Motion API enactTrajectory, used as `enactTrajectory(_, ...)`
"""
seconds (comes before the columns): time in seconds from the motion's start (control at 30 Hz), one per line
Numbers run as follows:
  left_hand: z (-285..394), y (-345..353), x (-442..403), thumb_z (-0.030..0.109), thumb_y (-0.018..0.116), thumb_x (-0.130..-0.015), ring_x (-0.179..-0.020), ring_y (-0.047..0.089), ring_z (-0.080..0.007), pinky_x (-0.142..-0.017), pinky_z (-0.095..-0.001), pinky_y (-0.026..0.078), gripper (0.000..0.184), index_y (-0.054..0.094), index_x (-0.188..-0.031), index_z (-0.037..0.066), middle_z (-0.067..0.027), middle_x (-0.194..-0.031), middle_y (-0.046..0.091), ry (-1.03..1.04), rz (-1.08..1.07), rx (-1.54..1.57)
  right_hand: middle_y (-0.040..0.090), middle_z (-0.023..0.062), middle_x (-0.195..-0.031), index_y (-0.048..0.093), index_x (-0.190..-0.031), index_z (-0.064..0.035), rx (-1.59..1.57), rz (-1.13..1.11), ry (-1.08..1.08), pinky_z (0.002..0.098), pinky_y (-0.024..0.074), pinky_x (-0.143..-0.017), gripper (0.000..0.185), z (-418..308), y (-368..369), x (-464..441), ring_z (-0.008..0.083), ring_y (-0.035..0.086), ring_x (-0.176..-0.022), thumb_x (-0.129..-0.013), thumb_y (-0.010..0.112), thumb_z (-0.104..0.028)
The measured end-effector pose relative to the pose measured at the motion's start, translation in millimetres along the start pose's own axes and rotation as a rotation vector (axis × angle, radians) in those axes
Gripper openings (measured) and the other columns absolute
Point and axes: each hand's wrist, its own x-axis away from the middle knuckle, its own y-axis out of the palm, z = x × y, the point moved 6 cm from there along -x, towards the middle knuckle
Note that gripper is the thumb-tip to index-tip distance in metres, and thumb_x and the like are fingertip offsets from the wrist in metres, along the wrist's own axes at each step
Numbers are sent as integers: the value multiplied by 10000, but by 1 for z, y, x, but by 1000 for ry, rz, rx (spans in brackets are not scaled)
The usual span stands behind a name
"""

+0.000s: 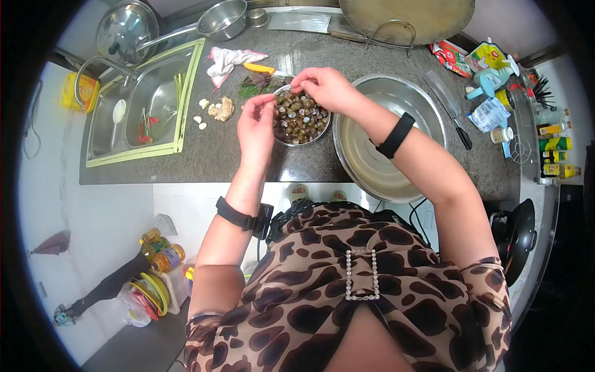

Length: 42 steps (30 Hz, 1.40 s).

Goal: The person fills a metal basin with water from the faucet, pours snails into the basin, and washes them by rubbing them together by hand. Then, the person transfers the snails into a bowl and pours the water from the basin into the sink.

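Observation:
A round metal bowl (302, 144) filled with dark snails (300, 115) stands on the counter in front of me. My left hand (255, 127) is at the bowl's left edge, thumb and fingers brought together; whatever they may hold is too small to make out. Over the far side of the snails, my right hand (327, 90) reaches in from the right with its fingertips pinched. What is between those fingertips is hidden. Behind the bowl lie dark green leaves (249, 90) and a knife with an orange handle (259, 68).
A large metal basin (387, 180) with water stands right of the bowl. Ginger (221, 109) and garlic cloves (202, 126) lie to the left, near a cloth (229, 62). Further left is a double sink (180, 127). A black-handled knife (447, 102) lies beyond the basin.

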Motion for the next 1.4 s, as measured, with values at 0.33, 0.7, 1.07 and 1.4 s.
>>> enactTrajectory(0.33,47,94,31,1,620,-772,-700,546,-123,-651,-238,452,100,631,-863,41,-49,-794,538,414,-450,-308,642,38,-893,630,-979,-58,-125,240,164,248,478,-705,153,12,-62,44,100,582,-760,-840,572,-82)
enactTrajectory(0.7,-4,157,91,76,604,-745,-1053,525,-288,-873,-375,446,221,633,-964,89,-94,-1132,558,663,-909,-582,552,125,-1023,604,-1013,-116,601,633,226,372,438,-866,270,73,-160,215,299,534,-995,-747,615,-73)
enactTrajectory(1.07,-67,93,110,48,625,-791,-634,443,-76,-588,-205,401,226,505,-981,28,2,-729,474,-137,-80,-202,580,36,-710,552,-981,-15,-321,472,819,241,377,-402,244,157,-165,298,105,511,-508,-804,592,-178)
enactTrajectory(1.4,-81,121,161,154,538,-866,-780,600,-140,-604,-236,549,321,462,-1132,-9,-93,-951,586,-692,-300,171,517,10,-588,577,-816,-26,-454,413,749,238,247,-351,96,165,-158,321,82,390,-403,-752,555,-94)
